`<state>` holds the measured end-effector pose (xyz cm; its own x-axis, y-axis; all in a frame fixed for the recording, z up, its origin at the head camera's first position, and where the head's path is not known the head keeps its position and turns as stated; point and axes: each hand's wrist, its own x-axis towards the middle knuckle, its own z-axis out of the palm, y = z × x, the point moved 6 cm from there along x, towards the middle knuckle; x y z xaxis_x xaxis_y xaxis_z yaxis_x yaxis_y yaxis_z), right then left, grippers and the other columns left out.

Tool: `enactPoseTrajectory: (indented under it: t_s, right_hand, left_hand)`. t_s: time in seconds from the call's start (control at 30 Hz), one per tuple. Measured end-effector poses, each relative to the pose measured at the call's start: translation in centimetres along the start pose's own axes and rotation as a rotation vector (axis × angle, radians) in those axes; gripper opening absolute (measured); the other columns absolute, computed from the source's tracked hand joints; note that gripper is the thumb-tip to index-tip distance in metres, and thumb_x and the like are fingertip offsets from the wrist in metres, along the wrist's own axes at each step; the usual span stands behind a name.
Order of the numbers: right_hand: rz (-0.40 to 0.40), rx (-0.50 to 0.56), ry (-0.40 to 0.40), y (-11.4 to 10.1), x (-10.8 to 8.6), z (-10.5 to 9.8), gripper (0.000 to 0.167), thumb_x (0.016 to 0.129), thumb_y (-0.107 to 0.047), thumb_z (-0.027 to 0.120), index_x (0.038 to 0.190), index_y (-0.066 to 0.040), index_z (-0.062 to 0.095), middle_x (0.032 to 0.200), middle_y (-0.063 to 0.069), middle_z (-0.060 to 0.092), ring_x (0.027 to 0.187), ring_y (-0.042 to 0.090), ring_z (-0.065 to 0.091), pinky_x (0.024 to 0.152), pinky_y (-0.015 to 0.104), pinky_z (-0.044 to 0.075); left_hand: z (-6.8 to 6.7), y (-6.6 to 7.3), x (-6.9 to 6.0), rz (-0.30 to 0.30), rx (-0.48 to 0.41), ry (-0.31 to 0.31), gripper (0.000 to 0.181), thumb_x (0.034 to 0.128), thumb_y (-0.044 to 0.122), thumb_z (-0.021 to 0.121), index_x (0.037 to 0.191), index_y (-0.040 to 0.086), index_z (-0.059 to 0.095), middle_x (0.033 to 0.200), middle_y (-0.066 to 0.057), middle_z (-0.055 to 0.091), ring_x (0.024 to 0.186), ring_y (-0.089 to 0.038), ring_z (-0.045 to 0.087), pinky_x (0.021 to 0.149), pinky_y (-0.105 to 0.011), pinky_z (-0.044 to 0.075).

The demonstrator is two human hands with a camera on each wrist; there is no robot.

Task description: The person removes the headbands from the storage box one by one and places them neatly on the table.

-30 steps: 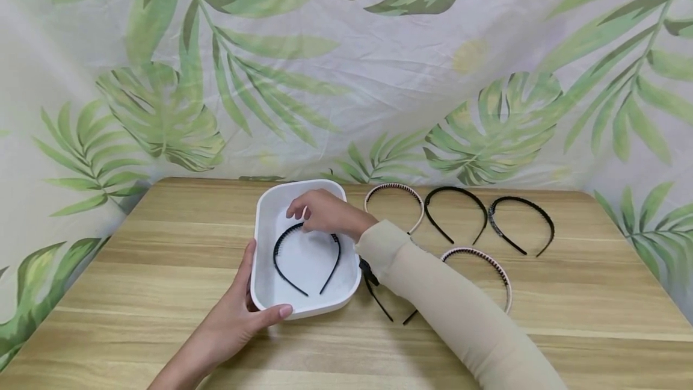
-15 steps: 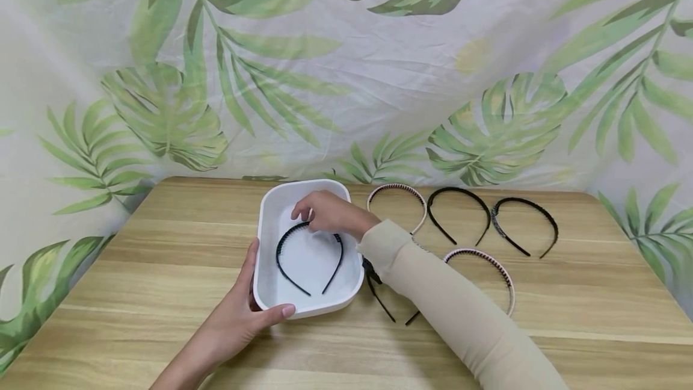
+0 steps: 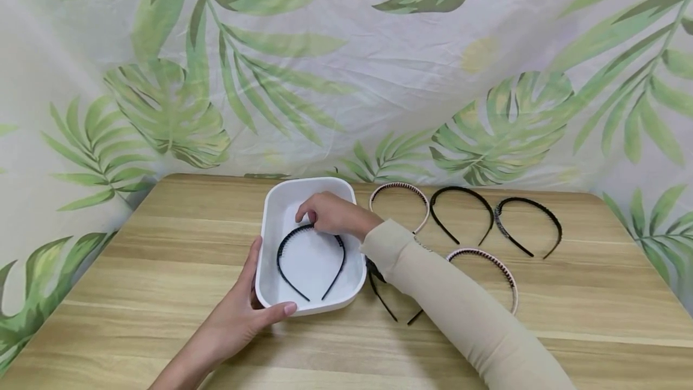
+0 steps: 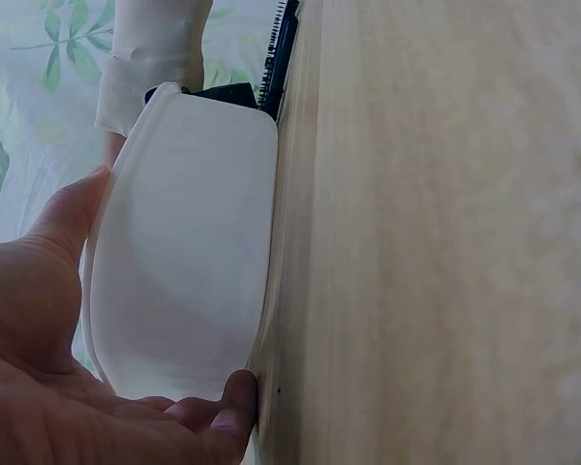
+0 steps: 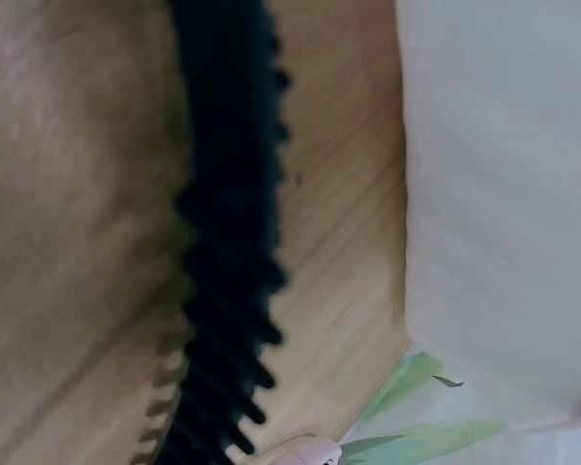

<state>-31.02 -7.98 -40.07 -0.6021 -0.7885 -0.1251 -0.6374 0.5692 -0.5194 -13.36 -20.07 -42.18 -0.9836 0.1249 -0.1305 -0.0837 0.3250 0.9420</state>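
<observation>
A white tray (image 3: 354, 284) stands on the wooden table, with a thin black toothed headband (image 3: 280, 263) inside it. My left hand (image 3: 238, 312) grips the tray at its near left corner, thumb on the near rim. In the left wrist view, the fingers of that hand (image 4: 68, 358) are around the white tray wall (image 4: 184, 242). My right hand (image 3: 335, 212) reaches into the tray and holds the black headband at the top of its arch. Its fingertips are partly hidden. The right wrist view shows another dark toothed headband (image 5: 228, 194) close up, beside the tray wall (image 5: 504, 194).
Right of the tray lie a pale pink headband (image 3: 371, 203), a black one (image 3: 460, 188) and a black one with a greyish section (image 3: 557, 227). Another pink headband (image 3: 511, 281) and a dark one (image 3: 384, 304) are partly under the right sleeve (image 3: 449, 300). A leaf-print cloth (image 3: 303, 77) hangs behind.
The right hand's fingers have closed in on the headband's arch. The headband has slid slightly toward the tray's near side. The left hand keeps its hold; the head view has shifted slightly.
</observation>
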Motion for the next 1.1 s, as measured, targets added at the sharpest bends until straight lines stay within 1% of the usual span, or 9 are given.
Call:
enactPoseTrajectory:
  t_s: [0.2,0.37,0.63,0.9,1.1]
  right_hand:
    - [0.010,0.021,-0.012,-0.1,-0.1,0.0,0.050,0.089,0.017,0.055,0.124,-0.012,0.077,0.090,0.002,0.062,0.086,0.015,0.055,0.071,0.018,0.042]
    - [-0.005,0.030,-0.002,-0.3,0.0,-0.1,0.048,0.089,0.016,0.055,0.123,-0.011,0.078,0.091,0.004,0.065,0.086,0.016,0.057,0.070,0.017,0.042]
    - [-0.028,0.026,0.017,-0.7,-0.1,-0.3,0.048,0.089,0.018,0.053,0.118,-0.009,0.080,0.086,0.002,0.060,0.084,0.012,0.052,0.072,0.017,0.039]
    - [-0.055,0.026,0.046,-1.2,-0.4,-0.8,0.048,0.088,0.017,0.051,0.115,-0.008,0.081,0.086,0.001,0.058,0.086,0.013,0.052,0.074,0.018,0.040]
    - [-0.103,0.032,0.088,-1.5,-0.7,-1.7,0.044,0.088,0.015,0.053,0.114,-0.007,0.081,0.087,0.003,0.062,0.085,0.012,0.052,0.076,0.018,0.041]
  left_hand:
    - [0.0,0.0,0.0,-0.017,0.000,-0.006,0.128,0.0889,0.018,0.085,0.168,0.025,-0.015,0.176,-0.019,0.005,0.143,-0.034,0.046,0.095,-0.011,0.046]
    - [-0.1,0.1,0.0,-0.006,-0.013,-0.010,0.128,0.0896,0.017,0.084,0.168,0.024,-0.017,0.176,-0.019,0.003,0.144,-0.035,0.044,0.096,-0.010,0.046]
    - [0.0,0.0,0.0,-0.031,-0.017,-0.016,0.128,0.0897,0.018,0.084,0.167,0.027,-0.018,0.176,-0.018,0.002,0.143,-0.033,0.047,0.095,-0.011,0.047]
    - [0.1,0.1,0.1,0.002,-0.028,-0.013,0.128,0.0891,0.017,0.085,0.168,0.022,-0.016,0.176,-0.017,0.004,0.145,-0.034,0.042,0.097,-0.010,0.045]
    - [0.0,0.1,0.1,-0.007,-0.025,-0.011,0.128,0.0885,0.018,0.085,0.168,0.022,-0.016,0.177,-0.016,0.003,0.148,-0.035,0.038,0.097,-0.007,0.042]
